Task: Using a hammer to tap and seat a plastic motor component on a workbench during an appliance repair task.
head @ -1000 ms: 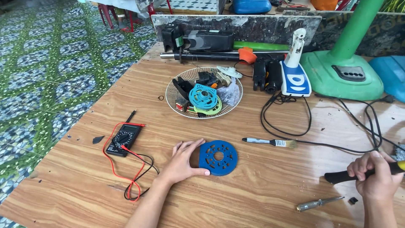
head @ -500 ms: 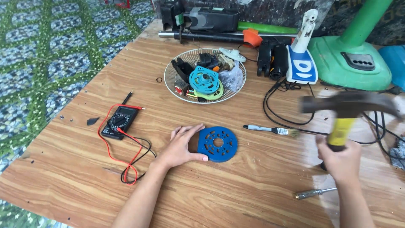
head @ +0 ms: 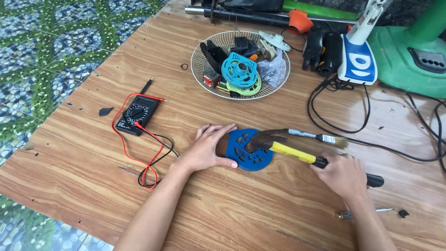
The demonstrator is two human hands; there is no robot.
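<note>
The round blue plastic disc [head: 248,151], flat and pierced with a ring of small round holes and a few slots around a central opening, lies on the wood-grain laminate tabletop [head: 93,186]. The left hand [head: 209,148] lies flat on the disc's left edge, fingers stretched out and close together, gripping nothing, only pressing down. The right hand [head: 341,174] is curled tightly round the black rubber grip of a hammer with a yellow shaft and a dark steel head [head: 278,144]; the blurred head hovers over the middle of the disc, so contact cannot be told. Just behind the disc lies a small paintbrush with a metal ferrule and pale bristles [head: 320,138]. Left of the disc sits a black rectangular multimeter [head: 138,113] with red and black leads looping toward it. Further behind the disc stands a shallow white wire basket [head: 200,74] holding a teal plastic reel and dark parts. To the right of the disc, beyond the right hand, a small metal screwdriver bit [head: 362,214] lies on the wood.
</note>
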